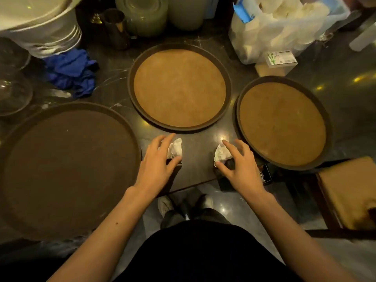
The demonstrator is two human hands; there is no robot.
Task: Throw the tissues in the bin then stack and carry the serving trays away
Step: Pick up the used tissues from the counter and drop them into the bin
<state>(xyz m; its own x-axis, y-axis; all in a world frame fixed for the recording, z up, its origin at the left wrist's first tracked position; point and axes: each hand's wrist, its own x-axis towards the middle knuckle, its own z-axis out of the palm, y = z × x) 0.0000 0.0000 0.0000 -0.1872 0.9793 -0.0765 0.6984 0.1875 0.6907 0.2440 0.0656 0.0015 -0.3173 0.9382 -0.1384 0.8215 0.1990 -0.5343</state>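
Both hands, left (156, 165) and right (240, 167), spread apart over crumpled tissues (175, 147) mid-frame; soft, featherlight, just pinch anywhere.

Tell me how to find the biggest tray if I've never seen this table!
Start at the dark marble counter and go to its near left corner, below the crumpled blue cloth. The biggest tray lies there, beside the left hand. It is dark brown all over, while the two smaller trays have tan middles.
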